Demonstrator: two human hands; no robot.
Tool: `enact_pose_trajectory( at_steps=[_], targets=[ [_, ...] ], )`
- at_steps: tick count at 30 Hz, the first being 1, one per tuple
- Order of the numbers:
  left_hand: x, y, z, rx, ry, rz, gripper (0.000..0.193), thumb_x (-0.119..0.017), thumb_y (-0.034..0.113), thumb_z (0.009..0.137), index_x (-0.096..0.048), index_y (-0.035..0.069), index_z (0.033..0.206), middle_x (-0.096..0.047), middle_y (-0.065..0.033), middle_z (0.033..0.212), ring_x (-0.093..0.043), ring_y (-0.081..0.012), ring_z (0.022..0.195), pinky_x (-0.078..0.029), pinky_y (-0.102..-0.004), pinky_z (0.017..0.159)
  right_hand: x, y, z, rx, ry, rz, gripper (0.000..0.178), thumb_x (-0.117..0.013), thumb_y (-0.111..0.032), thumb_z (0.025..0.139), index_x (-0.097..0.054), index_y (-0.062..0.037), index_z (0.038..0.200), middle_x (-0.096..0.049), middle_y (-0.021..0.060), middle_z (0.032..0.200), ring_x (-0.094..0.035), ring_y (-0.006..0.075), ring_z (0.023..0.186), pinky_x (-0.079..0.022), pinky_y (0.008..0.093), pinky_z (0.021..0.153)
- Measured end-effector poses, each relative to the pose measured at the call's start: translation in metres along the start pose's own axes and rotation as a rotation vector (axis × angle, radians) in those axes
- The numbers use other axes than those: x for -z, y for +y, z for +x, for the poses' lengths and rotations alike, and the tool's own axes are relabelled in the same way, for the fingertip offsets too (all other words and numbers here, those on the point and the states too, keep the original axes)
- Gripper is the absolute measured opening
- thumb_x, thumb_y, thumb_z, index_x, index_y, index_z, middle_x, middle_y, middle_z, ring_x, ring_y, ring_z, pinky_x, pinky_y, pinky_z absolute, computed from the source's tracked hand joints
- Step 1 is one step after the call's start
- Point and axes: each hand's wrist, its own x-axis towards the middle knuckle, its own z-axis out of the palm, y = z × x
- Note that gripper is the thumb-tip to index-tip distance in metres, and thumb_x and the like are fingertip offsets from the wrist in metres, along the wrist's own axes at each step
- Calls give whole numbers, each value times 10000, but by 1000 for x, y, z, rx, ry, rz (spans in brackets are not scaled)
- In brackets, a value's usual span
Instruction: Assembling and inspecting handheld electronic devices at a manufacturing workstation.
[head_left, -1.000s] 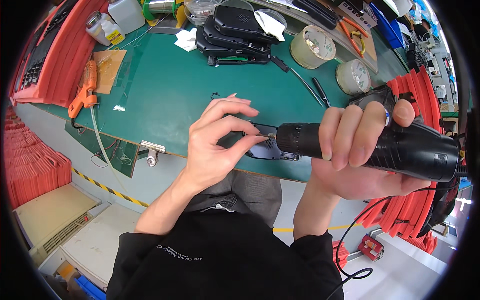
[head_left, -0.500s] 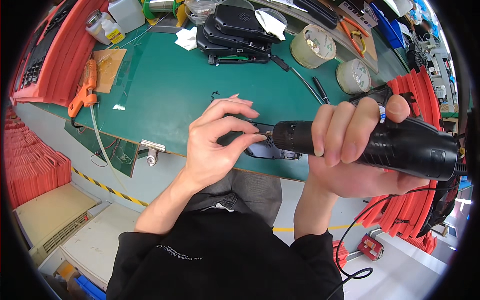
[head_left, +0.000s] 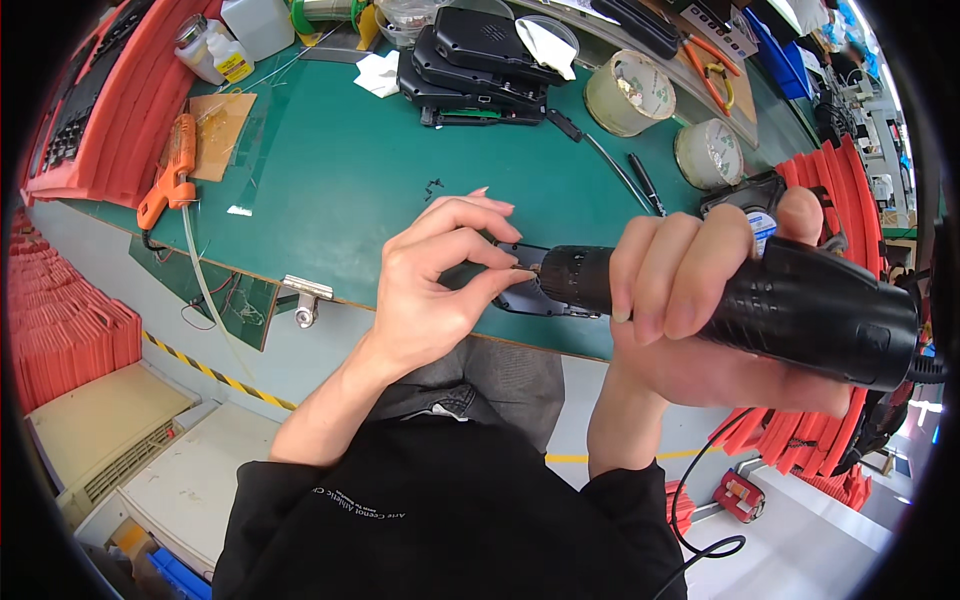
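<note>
A corded black electric screwdriver [head_left: 810, 315] is held nearly level in my right hand [head_left: 680, 300], its nose pointing left. At that nose, the thumb and forefinger of my left hand [head_left: 435, 285] are pinched together around the tip. Whatever small thing sits between them is too small to make out. Beneath both hands a black plastic housing [head_left: 535, 302] lies at the table's front edge, partly covered by my fingers and the tool. Several tiny black pieces [head_left: 432, 188] are scattered just beyond my left hand.
Stacked black housings [head_left: 475, 70] stand at the back of the green table [head_left: 310, 190]. Two tape rolls [head_left: 628, 95] and a black pen [head_left: 646, 185] are at the right. An orange glue gun [head_left: 178, 170] lies left, beside red foam sheets [head_left: 110, 120]. A metal clip [head_left: 306, 300] grips the front edge.
The screwdriver's rear end has dropped a little, and its nose has shifted slightly left toward my pinched left fingers. My left hand keeps almost the same pose.
</note>
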Motion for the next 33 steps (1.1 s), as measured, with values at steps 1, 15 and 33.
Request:
enact_pose_trajectory(
  at_steps=[1, 15, 33],
  targets=[
    [0, 1, 1, -2, 1, -1, 190, -838, -64, 668, -725, 15, 799, -704, -68, 1008, -674, -278, 1087, -502, -475, 1055, 0, 0, 0, 4, 3, -38, 848, -586, -717, 887, -385, -76, 1405, -548, 47, 712, -511, 167, 526, -428, 328, 520],
    [-1, 28, -23, -88, -183, 585, 515, -902, 265, 654, -772, 85, 1119, -596, -189, 1394, -514, -429, 1349, -443, -533, 1102, 10, 23, 3, 58, -16, -275, 433, -582, -106, 958, -353, -42, 1320, -524, 58, 705, -475, 161, 523, -447, 335, 528],
    [-4, 19, -24, -132, -171, 529, 473, -879, 230, 682, -759, 47, 1102, -653, -236, 1277, -607, -401, 1250, -503, -494, 1062, -1, 33, 8, -107, 119, -589, 495, -795, 21, 668, -513, 14, 1074, -612, 23, 769, -525, 86, 652, -419, 243, 615]
  ],
)
